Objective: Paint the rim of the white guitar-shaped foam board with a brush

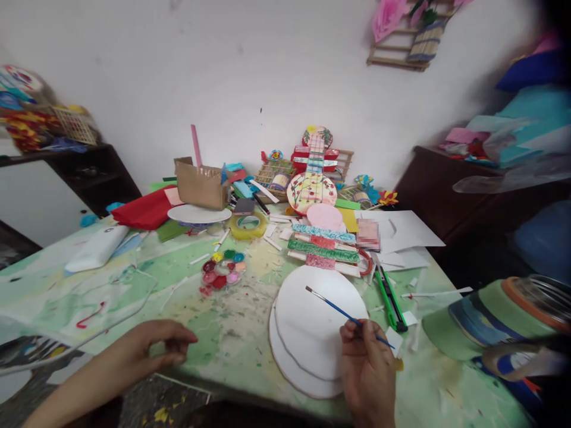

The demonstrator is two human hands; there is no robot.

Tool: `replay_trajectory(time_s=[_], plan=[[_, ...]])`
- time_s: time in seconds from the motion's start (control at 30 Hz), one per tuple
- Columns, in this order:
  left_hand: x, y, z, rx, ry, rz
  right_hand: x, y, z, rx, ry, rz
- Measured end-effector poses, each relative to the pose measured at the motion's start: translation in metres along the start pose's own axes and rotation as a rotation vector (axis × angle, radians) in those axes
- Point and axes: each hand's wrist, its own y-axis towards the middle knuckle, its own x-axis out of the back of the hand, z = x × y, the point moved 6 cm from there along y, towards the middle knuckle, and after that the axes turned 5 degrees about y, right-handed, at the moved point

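A thin blue paintbrush (332,304) is pinched between the thumb and fingers of my right hand (368,362). Its bristle tip points up and left, over two stacked white discs (319,321). The side of that hand overlaps the discs' right edge. My left hand (167,346) hovers by the table's front edge, fingers loosely bent, a gap between thumb and fingers, nothing in it. Up from it lies a round paint palette (223,268) with several colours in its wells. Beyond the discs are painted strips (323,249) in blue, green and red.
A green box cutter (390,300) lies right of the discs, near a large green bottle (495,315). Yellow tape (248,226), a cardboard box (201,183) and a decorated guitar-like craft piece (313,190) stand toward the wall. Paper scraps litter the green-stained table (236,333).
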Motion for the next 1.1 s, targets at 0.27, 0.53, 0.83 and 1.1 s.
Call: replay_trajectory(time_s=[0.27,0.53,0.83,1.1], plan=[[-0.094,0.041,-0.087,-0.469,0.473,0.141,-0.004,-0.008,0.002,0.019,-0.057,-0.012],[-0.152,0.057,-0.086,-0.418,0.790,0.052,0.014,0.001,0.007,0.185,-0.167,0.021],[-0.149,0.063,-0.046,-0.295,1.075,0.010,0.022,0.009,-0.004,0.181,-0.146,0.022],[-0.147,0.065,-0.052,-0.342,1.140,0.067,0.024,0.008,-0.010,0.132,-0.132,-0.011]])
